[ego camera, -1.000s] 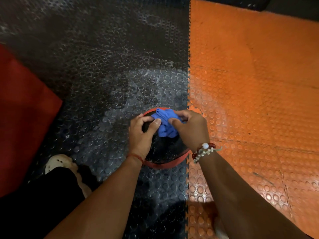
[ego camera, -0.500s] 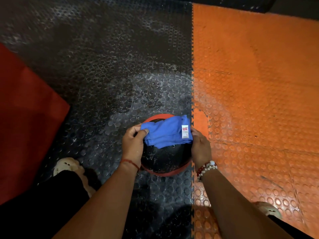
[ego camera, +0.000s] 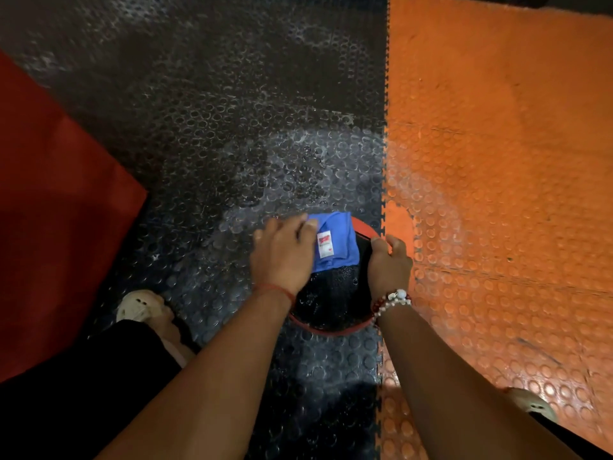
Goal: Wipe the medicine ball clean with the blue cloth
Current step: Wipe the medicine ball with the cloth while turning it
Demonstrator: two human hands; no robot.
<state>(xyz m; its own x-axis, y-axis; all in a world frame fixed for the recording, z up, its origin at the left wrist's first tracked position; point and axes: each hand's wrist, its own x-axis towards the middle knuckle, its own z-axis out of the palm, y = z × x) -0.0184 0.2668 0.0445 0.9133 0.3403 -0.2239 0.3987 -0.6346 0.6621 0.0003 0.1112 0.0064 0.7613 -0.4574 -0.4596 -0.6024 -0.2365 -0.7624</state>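
The medicine ball, black and wet-looking with a red band round it, sits on the floor at the seam between the black and orange mats. A folded blue cloth with a white label lies on the ball's far top. My left hand lies over the cloth's left part and presses it onto the ball; its fingertips are hidden over the far side. My right hand holds the ball's right side with fingers curled over the edge.
Studded black floor mat lies ahead and orange studded mat to the right. A red mat covers the left. My feet in pale shoes, left and right, stand either side of the ball.
The cloth was bunched in both hands, then spread across the ball. Now my right hand has let go of it and holds the ball's side, while my left hand covers the cloth.
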